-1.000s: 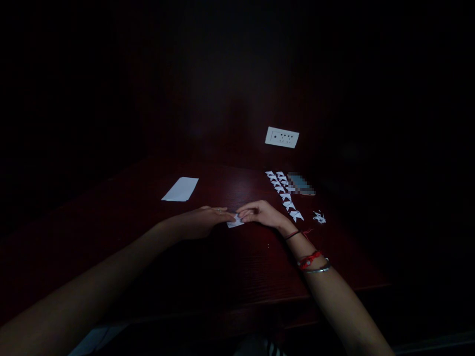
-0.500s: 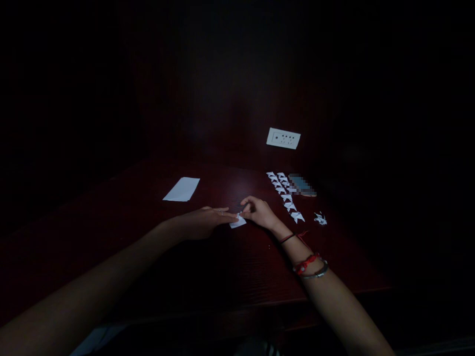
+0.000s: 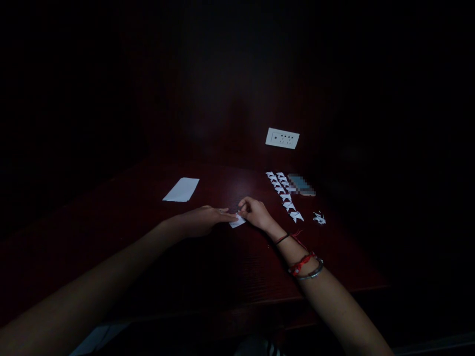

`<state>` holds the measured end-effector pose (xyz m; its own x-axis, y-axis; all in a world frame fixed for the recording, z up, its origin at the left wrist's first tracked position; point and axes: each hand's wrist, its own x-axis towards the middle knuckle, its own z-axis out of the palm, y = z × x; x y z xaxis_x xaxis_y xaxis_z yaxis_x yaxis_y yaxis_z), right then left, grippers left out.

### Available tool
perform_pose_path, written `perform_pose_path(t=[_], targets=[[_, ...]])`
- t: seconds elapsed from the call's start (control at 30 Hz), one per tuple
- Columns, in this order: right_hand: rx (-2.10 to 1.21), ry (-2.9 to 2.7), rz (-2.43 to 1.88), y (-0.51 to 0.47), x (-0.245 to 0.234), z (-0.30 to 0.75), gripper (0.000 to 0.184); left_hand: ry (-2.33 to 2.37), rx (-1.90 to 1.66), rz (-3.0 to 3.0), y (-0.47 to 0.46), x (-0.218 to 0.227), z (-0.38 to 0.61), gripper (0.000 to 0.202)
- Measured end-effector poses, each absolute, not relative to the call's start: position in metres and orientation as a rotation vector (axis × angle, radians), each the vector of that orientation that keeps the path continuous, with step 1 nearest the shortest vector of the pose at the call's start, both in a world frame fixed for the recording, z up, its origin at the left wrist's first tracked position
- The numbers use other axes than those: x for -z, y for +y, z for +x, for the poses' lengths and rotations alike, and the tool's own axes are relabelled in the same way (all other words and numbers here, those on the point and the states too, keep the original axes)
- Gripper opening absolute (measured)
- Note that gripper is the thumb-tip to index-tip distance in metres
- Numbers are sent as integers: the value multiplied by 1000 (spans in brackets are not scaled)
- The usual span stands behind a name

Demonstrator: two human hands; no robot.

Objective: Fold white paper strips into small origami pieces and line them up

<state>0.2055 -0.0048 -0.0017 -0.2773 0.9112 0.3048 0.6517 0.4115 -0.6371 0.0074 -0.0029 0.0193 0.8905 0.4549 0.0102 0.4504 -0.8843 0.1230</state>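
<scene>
A small white piece of paper (image 3: 238, 222) lies on the dark red table, partly covered by fingers. My left hand (image 3: 204, 220) reaches in from the left with its fingers stretched out, the tips resting on the paper. From the right, my right hand (image 3: 257, 212) comes to the paper's far edge, its fingers curled and its thumb and fingertip pinching there. Folds in the paper are too small to make out. Red and dark string bracelets (image 3: 301, 265) and a metal bangle (image 3: 313, 273) circle the right wrist and forearm.
A stack of white paper sheets (image 3: 181, 190) lies at left. Several folded white paper pieces (image 3: 285, 198) form two rows at right, beside a blurred phone (image 3: 302, 184). Crumpled paper scraps (image 3: 319, 217) lie nearer. A white socket plate (image 3: 282, 138) is on the back wall.
My right hand and forearm have shifted slightly left, with its fingers curled a little more. The left hand stays stretched over the paper.
</scene>
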Motion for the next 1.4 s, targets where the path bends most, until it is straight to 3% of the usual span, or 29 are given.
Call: perform_pose_path(t=[0.47,0.6,0.73,0.97,1.4], targets=[[-428,-1995,-1402,-3,5,201,11,787,-72,2932,-7,-24,12,69],[-336,-2170,-1241,-8,-1,209,6,786,-82,2928,-6,-23,10,68],[-215,-2465,-975,-18,-11,219,15,721,-70,2963,-3,-24,7,76],[-47,-2658,-864,-26,-16,221,24,722,-110,3060,-2,-24,4,69],[39,-2731,-1085,-34,-27,220,25,708,-136,3019,-2,-24,4,62]])
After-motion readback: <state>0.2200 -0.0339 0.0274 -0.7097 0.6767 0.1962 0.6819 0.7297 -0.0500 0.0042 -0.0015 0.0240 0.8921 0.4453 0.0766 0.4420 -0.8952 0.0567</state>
